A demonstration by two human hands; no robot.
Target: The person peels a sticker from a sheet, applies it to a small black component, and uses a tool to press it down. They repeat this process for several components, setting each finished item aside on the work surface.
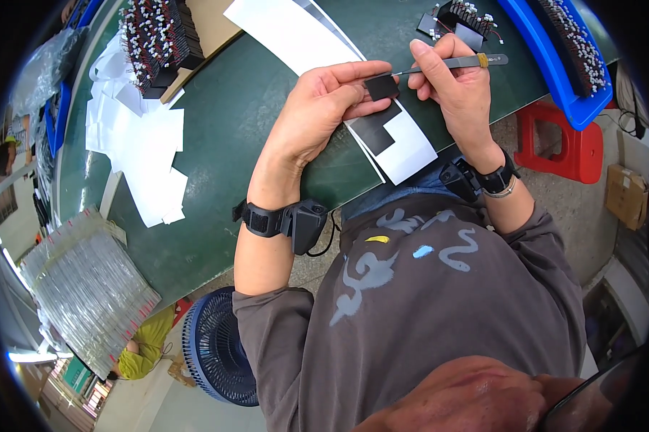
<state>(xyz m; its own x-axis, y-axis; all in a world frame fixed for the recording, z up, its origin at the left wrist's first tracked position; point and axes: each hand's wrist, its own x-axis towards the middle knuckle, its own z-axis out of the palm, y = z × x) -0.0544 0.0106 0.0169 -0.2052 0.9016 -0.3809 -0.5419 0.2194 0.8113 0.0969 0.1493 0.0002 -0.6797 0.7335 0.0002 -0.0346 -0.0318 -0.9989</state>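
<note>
My left hand [313, 101] pinches a small black square piece [382, 88] between thumb and fingers. My right hand [460, 90] grips a pair of grey tweezers [496, 60] with a tan band wound round it. The tweezers' tip points left and meets the upper edge of the black piece, or comes very close to it; I cannot tell which. Under and in front of my left hand lies a white backing sheet [412, 147] with black adhesive patches [373, 135] on it. Its near end reaches the table edge.
Black parts with wires and white connectors [457, 21] lie beyond my right hand. A blue tray [591, 108] at right holds similar parts, as does a stack [159, 43] at far left. Paper scraps [137, 151] litter the green table [223, 165]. A red stool [580, 151] stands right.
</note>
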